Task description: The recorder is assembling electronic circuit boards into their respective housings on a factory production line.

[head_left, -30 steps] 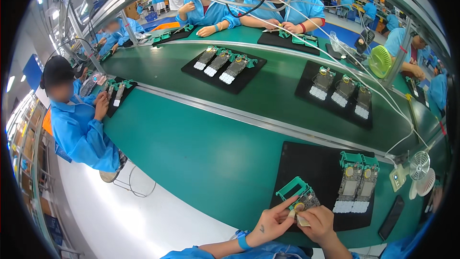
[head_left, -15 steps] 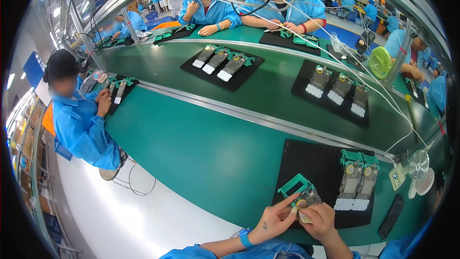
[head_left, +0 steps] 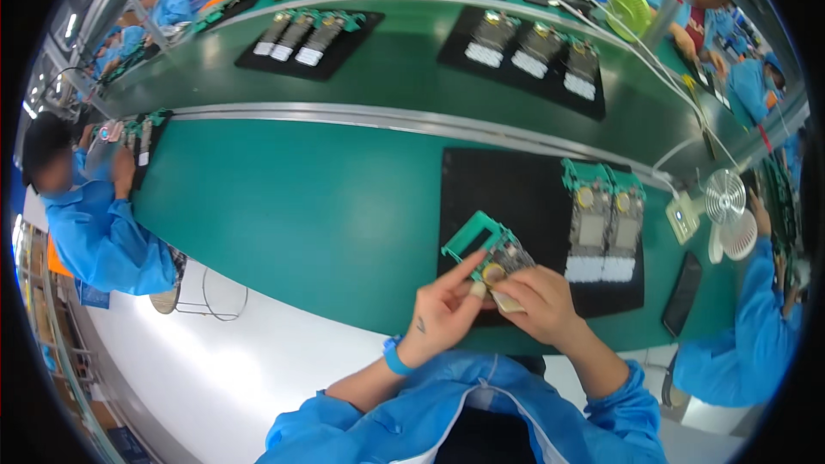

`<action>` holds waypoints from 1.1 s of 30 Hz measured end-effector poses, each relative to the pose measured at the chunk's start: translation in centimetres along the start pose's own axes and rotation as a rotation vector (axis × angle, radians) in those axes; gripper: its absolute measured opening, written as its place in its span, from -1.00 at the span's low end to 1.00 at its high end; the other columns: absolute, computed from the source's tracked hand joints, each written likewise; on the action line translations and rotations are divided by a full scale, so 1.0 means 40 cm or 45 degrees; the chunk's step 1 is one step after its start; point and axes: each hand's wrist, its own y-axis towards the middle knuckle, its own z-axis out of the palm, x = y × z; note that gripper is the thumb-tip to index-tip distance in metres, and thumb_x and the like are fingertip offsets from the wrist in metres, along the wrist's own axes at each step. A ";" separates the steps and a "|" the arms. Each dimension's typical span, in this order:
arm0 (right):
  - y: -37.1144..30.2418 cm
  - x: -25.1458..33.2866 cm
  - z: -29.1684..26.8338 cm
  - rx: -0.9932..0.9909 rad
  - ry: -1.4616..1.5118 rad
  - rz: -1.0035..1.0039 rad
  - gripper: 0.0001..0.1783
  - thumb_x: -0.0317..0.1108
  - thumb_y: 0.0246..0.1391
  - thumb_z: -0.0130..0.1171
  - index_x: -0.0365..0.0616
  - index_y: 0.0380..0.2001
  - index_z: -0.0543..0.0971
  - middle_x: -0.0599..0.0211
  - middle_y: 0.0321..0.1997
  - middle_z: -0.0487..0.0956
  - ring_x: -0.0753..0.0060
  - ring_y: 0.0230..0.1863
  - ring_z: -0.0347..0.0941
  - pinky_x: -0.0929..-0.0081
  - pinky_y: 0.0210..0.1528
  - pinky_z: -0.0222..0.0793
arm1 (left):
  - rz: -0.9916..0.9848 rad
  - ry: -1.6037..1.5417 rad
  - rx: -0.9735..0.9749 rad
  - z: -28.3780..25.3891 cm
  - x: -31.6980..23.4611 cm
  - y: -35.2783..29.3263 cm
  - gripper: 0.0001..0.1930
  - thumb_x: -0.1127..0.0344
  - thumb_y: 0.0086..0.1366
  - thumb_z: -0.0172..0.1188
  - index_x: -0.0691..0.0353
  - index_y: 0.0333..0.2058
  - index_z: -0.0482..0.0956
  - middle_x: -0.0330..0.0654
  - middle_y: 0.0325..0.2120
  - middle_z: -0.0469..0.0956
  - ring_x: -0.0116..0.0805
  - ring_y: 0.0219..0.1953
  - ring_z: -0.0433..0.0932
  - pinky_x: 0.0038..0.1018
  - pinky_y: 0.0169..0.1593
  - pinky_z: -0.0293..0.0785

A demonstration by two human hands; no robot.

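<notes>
A grey circuit board (head_left: 513, 256) with a green plastic frame (head_left: 465, 245) at its far end is held tilted over the near part of a black mat (head_left: 507, 180). My left hand (head_left: 440, 308) grips the board's left side, its thumb beside a round yellowish part (head_left: 492, 273). The fingers of my right hand (head_left: 546, 302) are closed on the board's near right side, around a pale flat piece (head_left: 507, 301); the exact contact is hidden. Two similar boards (head_left: 591, 228) with green frames and white lower ends lie side by side on the mat's right.
Right of the mat are a dark phone (head_left: 682, 294), a small fan (head_left: 724, 196) and a pale box (head_left: 683, 217). Past a metal rail, a green belt (head_left: 404, 60) carries mats with several boards. A co-worker (head_left: 94, 206) sits left; another person's blue sleeve (head_left: 730, 344) is at right.
The view has tipped downward and shifted right, so the table and belt sit higher in the picture. Both hands keep their hold on the board, with little change in grip.
</notes>
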 end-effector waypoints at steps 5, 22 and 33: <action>0.001 0.012 -0.007 -0.002 0.008 0.044 -0.55 -0.45 -0.42 0.36 -0.21 -0.31 0.50 0.30 -0.39 0.46 0.27 -0.46 0.45 0.43 -0.49 0.35 | -0.038 -0.075 -0.007 0.007 0.000 0.002 -0.53 0.62 0.26 -0.09 0.38 0.17 0.19 -0.06 -0.26 0.56 -0.37 -0.18 0.54 -0.44 -0.04 0.52; -0.003 0.030 -0.016 0.061 -0.019 0.113 -0.59 -0.40 -0.35 0.33 -0.21 -0.31 0.47 0.29 -0.38 0.42 0.29 -0.45 0.43 0.46 -0.45 0.36 | -0.094 -0.133 -0.059 0.017 -0.014 -0.004 -0.45 0.69 0.18 -0.04 0.38 0.18 0.17 -0.02 -0.25 0.56 -0.40 -0.22 0.56 -0.54 -0.10 0.53; -0.021 0.138 -0.013 0.040 0.229 0.917 -0.69 -0.38 -0.05 0.15 -0.14 -0.20 0.38 0.13 -0.46 0.55 0.07 -0.53 0.52 0.28 -0.50 0.42 | -0.075 -0.044 -0.210 0.053 -0.014 -0.006 -0.44 0.68 0.16 -0.05 0.35 0.18 0.19 -0.12 -0.32 0.57 -0.51 -0.27 0.55 -0.61 -0.16 0.50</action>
